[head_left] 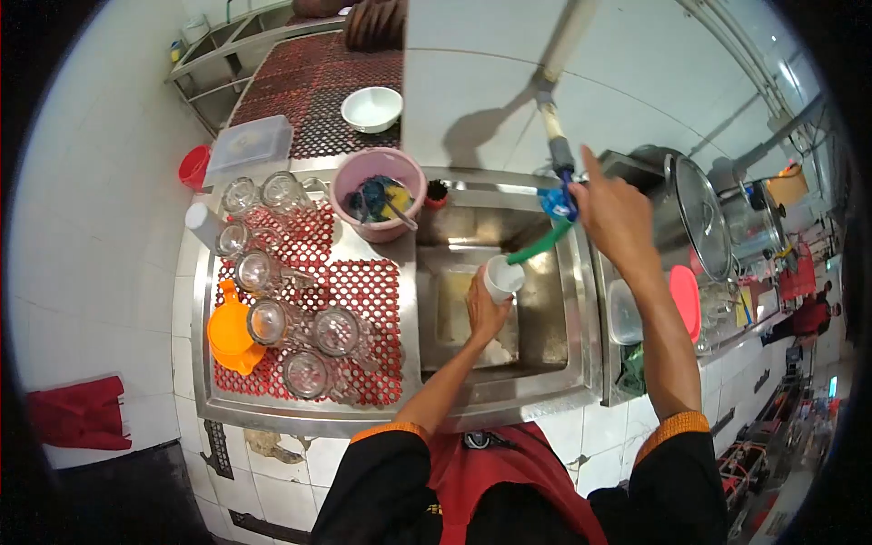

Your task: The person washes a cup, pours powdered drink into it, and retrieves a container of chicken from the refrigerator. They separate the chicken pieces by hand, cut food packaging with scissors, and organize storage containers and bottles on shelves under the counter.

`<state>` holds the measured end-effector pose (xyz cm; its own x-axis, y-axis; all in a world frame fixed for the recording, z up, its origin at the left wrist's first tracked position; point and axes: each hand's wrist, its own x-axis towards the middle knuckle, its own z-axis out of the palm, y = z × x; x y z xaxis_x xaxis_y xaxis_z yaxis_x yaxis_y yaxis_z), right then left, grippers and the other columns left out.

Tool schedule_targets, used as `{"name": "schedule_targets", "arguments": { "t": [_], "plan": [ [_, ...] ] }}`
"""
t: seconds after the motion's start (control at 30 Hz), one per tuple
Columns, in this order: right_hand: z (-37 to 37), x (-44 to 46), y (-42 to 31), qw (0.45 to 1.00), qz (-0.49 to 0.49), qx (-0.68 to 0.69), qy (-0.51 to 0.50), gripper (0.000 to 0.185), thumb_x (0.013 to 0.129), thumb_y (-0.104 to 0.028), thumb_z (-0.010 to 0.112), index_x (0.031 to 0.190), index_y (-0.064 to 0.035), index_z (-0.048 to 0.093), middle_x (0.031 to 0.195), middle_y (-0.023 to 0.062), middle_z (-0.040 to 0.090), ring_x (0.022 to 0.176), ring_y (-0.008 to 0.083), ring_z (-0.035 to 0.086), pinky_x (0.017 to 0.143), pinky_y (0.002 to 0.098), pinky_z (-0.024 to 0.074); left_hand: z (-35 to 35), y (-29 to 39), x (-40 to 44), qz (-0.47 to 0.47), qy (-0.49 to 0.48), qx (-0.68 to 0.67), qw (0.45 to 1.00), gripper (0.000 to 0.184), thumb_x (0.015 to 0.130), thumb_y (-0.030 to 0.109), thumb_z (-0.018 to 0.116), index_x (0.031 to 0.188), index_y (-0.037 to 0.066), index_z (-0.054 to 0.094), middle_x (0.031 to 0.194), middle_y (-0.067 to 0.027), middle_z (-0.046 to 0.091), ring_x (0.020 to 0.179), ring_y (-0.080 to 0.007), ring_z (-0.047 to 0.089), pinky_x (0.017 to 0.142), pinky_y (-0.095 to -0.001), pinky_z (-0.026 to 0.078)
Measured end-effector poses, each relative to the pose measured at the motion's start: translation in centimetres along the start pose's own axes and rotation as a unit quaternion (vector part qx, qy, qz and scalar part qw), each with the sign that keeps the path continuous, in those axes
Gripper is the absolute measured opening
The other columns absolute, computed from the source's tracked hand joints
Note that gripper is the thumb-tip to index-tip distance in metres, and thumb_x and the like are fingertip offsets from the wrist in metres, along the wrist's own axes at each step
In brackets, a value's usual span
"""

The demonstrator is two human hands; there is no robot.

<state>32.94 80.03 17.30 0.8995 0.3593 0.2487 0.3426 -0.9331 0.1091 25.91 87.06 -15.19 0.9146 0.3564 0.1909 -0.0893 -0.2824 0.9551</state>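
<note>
white cup: tilted inside the sink, mouth at the end of the green hose
left hand: clamped around the white cup
right hand: beside the blue tap; cannot tell whether it grips
cup progress: seemingly midway, not yet set down; water flow unclear
glass mugs: on the red mat, untouched; washed or not, cannot tell

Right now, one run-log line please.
left hand: holds white cup over sink | right hand: by tap | green hose: end at cup mouth | glass mugs: on red mat
</note>
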Motion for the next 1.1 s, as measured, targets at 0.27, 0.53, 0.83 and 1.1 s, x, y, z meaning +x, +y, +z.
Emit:
{"name": "schedule_targets", "arguments": {
  "t": [0.27,0.53,0.83,1.1],
  "plan": [
    [8.0,8.9,-13.0,0.949,-0.291,0.118,-0.032,0.015,0.078,-0.008,0.058,0.088,-0.0002,0.066,0.088,0.0203,0.065,0.080,0.0359,0.065,0.068,0.0396,0.0533,1.2,-3.0,0.9,0.004,-0.124,-0.075,0.989,0.087,0.064,0.022,0.081,0.133,0.000,0.033,0.118,-0.0210,0.054,0.107,-0.0336,0.055,0.091,-0.0425,0.043],
    [26.3,16.4,-20.3,0.846,-0.372,-0.022,-0.382,0.026,0.071,-0.021,0.064,0.086,-0.0006,0.070,0.093,0.0189,0.067,0.089,0.0309,0.066,0.076,0.0406,0.0535,-2.4,0.6,1.4,-0.346,-0.213,-0.375,0.833,0.070,0.082,0.048,0.065,0.128,0.001,0.040,0.103,-0.0095,0.060,0.083,-0.0163,0.059,0.071,-0.0309,0.047],
    [30.8,18.0,-21.2,0.878,-0.299,0.032,-0.372,0.036,0.067,-0.025,0.066,0.087,0.0041,0.069,0.096,0.0228,0.066,0.091,0.0361,0.064,0.081,0.0412,0.0520,0.6,-3.9,1.1,-0.431,-0.242,-0.570,0.657,0.059,0.087,0.051,0.057,0.123,0.004,0.047,0.098,-0.0074,0.060,0.081,-0.0165,0.060,0.071,-0.0334,0.050],
    [22.4,21.1,-20.9,0.917,-0.255,0.115,-0.285,0.029,0.066,-0.025,0.071,0.083,-0.0011,0.069,0.085,0.0231,0.066,0.081,0.0355,0.065,0.069,0.0415,0.0514,0.0,-4.1,1.1,-0.448,-0.264,-0.523,0.675,0.056,0.086,0.049,0.059,0.122,0.008,0.045,0.098,-0.0075,0.060,0.084,-0.0189,0.061,0.068,-0.0353,0.052]
  ]
}}
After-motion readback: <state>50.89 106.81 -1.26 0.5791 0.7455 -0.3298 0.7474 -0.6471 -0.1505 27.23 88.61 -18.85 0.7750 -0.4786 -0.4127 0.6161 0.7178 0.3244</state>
